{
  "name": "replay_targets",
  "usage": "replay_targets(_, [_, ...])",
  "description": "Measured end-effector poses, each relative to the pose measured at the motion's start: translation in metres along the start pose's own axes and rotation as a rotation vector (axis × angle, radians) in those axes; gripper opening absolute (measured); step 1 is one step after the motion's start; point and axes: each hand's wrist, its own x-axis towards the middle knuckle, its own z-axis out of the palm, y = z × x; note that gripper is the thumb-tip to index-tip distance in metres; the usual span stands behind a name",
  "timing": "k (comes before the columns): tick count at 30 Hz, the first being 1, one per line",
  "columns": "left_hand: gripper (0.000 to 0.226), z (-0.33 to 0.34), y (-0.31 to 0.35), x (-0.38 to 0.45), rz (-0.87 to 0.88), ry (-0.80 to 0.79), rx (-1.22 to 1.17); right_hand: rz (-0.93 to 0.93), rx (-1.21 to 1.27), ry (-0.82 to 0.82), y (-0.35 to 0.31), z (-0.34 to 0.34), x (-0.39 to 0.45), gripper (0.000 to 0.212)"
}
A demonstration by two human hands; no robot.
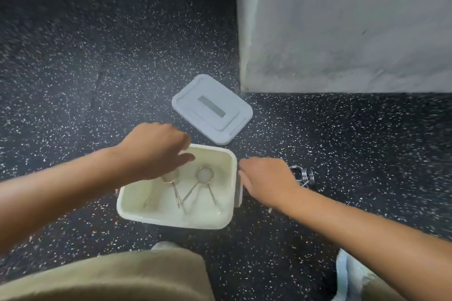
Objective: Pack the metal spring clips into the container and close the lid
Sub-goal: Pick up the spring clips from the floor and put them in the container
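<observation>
A cream open container stands on the floor in front of me. Two metal spring clips lie inside it, one in the middle and one partly under my left hand. That hand hovers palm down over the container's far left part, fingers spread, nothing in it. My right hand is palm down just right of the container, fingertips near its right wall. Its underside is hidden. More spring clips lie on the floor behind that hand. The grey lid lies flat beyond the container.
The floor is dark speckled rubber. A grey concrete block or wall base rises at the far right, close to the lid. My knees and a pale blue cloth are at the bottom edge.
</observation>
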Motion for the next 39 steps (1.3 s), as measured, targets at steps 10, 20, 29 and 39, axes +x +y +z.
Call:
replay_targets(10, [0.047,-0.079,0.085,0.014,0.221,-0.061,0.170,0.298,-0.060,0.024,0.119,-0.013,-0.069,0.022])
replay_targets(20, [0.042,-0.020,0.190,0.080,0.274,-0.262,0.049,0.515,0.011,-0.127,0.186,0.029,-0.088,0.024])
replay_targets(29, [0.026,0.090,0.226,0.150,0.116,-0.321,-0.193,0.518,0.332,-0.205,0.208,0.107,-0.065,0.017])
replay_targets(39, [0.020,0.150,0.255,0.168,0.078,-0.267,-0.223,0.546,0.444,-0.071,0.209,0.161,-0.049,0.019])
